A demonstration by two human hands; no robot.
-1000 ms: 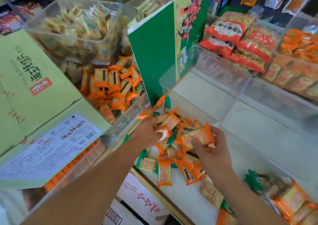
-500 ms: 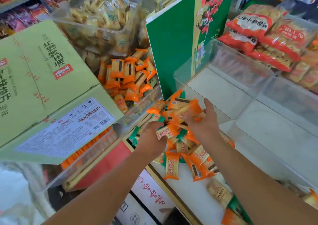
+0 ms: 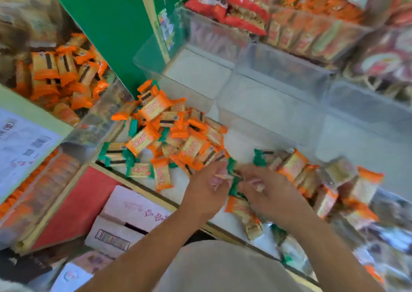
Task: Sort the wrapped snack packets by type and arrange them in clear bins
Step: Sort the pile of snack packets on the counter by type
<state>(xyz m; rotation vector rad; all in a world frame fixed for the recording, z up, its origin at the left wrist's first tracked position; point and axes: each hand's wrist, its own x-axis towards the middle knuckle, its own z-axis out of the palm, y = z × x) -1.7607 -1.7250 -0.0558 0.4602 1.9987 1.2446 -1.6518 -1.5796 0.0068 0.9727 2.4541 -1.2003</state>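
Both hands meet low over the white shelf (image 3: pixel 223 222): the left hand (image 3: pixel 206 191) and right hand (image 3: pixel 268 194) curl toward a green packet (image 3: pixel 233 185) between them, though blur hides whether either grips it. Beyond lies the heap of orange and green packets (image 3: pixel 174 135), then the clear bins (image 3: pixel 281 68).

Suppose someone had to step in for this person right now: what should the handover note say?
Left hand and right hand: close together at a green-wrapped snack packet; grip too blurred to judge.
Mixed pile of orange and green wrapped packets lies just beyond them; a row of orange-wrapped packets runs to their right.
Done: clear plastic bin at left holds orange packets.
Left: sort the mixed pile by type.
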